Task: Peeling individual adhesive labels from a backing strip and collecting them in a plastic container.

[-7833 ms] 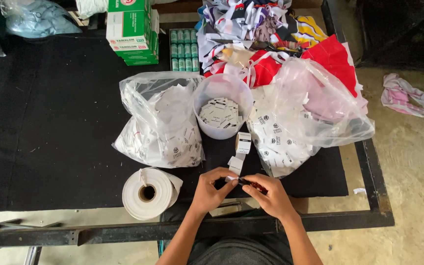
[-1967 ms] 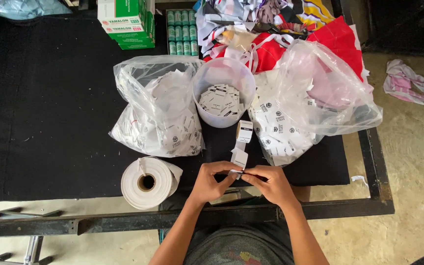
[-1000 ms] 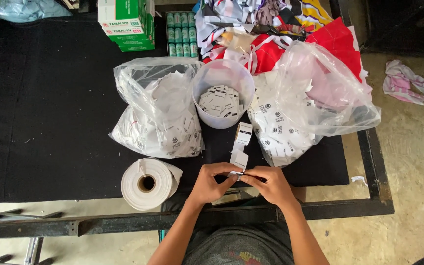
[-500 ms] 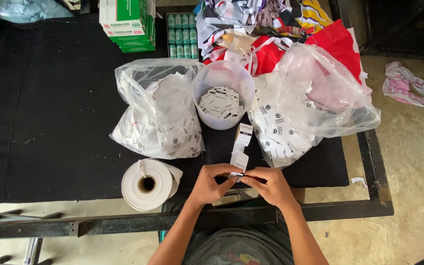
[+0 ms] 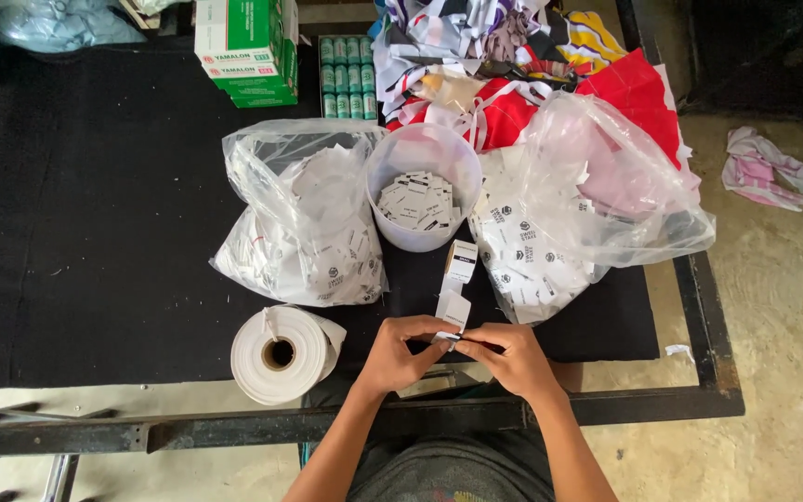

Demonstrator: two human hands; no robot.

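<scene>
Your left hand [image 5: 400, 353] and right hand [image 5: 513, 358] pinch the label strip [image 5: 455, 302] at lower centre; tugging unevenly could tear it crooked.

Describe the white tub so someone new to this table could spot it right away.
On the black table, look between the two clear plastic bags: the left bag and the right bag. The tub is the only rigid, round, open container, part-filled with small white tags.
</scene>
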